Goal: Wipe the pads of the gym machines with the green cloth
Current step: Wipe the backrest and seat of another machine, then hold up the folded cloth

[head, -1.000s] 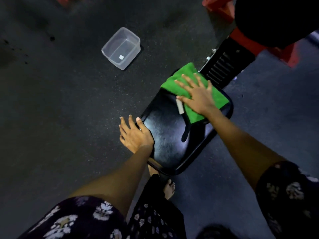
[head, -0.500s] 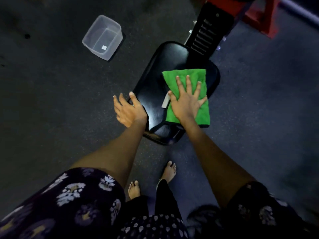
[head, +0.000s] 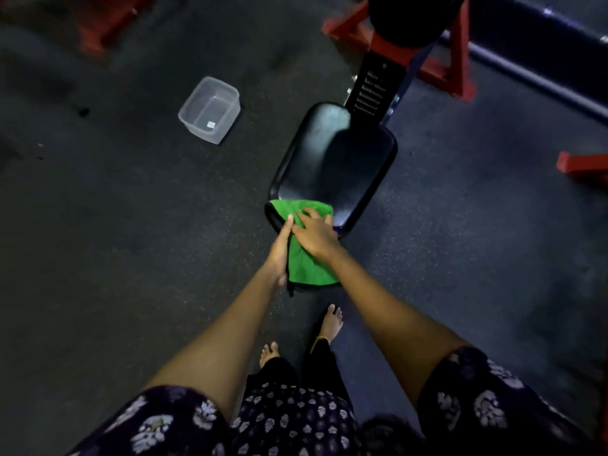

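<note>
The floor (head: 115, 241) is dark, speckled rubber matting, dimly lit. Red frame legs (head: 457, 60) of a gym machine stand beyond the black seat pad (head: 332, 162), and a dark rail runs along the far right. A clear plastic tub (head: 210, 110) sits on the floor to the left of the seat pad, well apart from it, open side up. A black slotted bracket (head: 373, 87) rises from the pad's far end toward the red frame.

The seat pad's long axis runs from its rounded far end, at the bracket, toward the person; it widens toward its near end.

The green cloth (head: 306, 261) lies over the seat pad's near left corner and hangs down past the near edge, its length running along the pad's axis. The right hand (head: 316, 235) lies on top of the cloth with fingers curled over it at the pad's edge. The left hand (head: 281, 245) holds the cloth's left side, thumb stretched along it; how tightly either grip closes cannot be told. Bare feet stand on the floor just short of the pad.
</note>
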Demonstrator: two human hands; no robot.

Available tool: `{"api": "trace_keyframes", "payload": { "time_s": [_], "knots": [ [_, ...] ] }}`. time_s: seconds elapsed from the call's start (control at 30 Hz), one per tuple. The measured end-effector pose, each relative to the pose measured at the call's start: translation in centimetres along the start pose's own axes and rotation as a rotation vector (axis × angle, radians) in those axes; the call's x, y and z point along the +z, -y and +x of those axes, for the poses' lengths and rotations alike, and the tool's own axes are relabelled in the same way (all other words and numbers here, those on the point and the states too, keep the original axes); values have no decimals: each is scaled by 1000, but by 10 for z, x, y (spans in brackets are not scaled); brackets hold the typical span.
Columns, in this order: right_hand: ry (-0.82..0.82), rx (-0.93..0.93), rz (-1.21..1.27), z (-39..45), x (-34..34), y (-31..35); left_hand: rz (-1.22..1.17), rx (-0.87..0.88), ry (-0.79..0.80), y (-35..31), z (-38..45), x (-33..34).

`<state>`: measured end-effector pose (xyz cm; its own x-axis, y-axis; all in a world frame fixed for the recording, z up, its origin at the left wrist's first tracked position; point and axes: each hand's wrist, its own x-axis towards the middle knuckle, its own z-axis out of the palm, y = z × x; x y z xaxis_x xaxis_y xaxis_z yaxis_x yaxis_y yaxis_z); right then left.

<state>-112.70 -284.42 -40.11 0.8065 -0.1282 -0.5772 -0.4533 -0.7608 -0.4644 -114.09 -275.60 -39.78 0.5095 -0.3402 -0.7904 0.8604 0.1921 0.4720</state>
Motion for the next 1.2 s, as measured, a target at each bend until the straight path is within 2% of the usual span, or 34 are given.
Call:
{"api": "trace_keyframes", "payload": {
  "time_s": [0.03, 0.1, 0.17, 0.23, 0.27, 0.37, 0.4, 0.43, 0.47, 0.6, 0.77, 1.0, 1.2],
  "knots": [
    [28, -31, 106, -7, -3, 7, 4, 31, -1, -4, -9, -6],
    [33, -37, 499, -29, -16, 31, 14, 79, -32, -17, -27, -24],
    [-37, 9, 810, -52, -32, 57, 25, 116, -29, -42, -64, -40],
    [-117, 101, 892, -67, -47, 80, 17, 142, -11, -67, -103, -51],
    [-88, 120, 914, -76, -55, 102, 9, 179, -16, -85, -129, -61],
    [367, 108, 1030, -100, -69, 161, 56, 284, -63, -132, -190, -87],
    [466, 84, 1054, -102, -72, 174, 81, 305, -83, -145, -203, -92],
    [517, 29, 1021, -116, -73, 209, 103, 368, -139, -161, -231, -109],
    [495, -22, 999, -121, -74, 231, 113, 422, -203, -172, -247, -120],
    [190, -371, 854, -157, -71, 346, 106, 755, -500, -216, -325, -169],
    [135, -644, 734, -186, -61, 436, 69, 1034, -663, -250, -381, -215],
    [227, -796, 709, -173, -27, 534, -109, 1060, -777, -285, -418, -282],
    [282, -849, 742, -126, -8, 605, -46, 1113, -815, -342, -408, -335]
  ]
}}
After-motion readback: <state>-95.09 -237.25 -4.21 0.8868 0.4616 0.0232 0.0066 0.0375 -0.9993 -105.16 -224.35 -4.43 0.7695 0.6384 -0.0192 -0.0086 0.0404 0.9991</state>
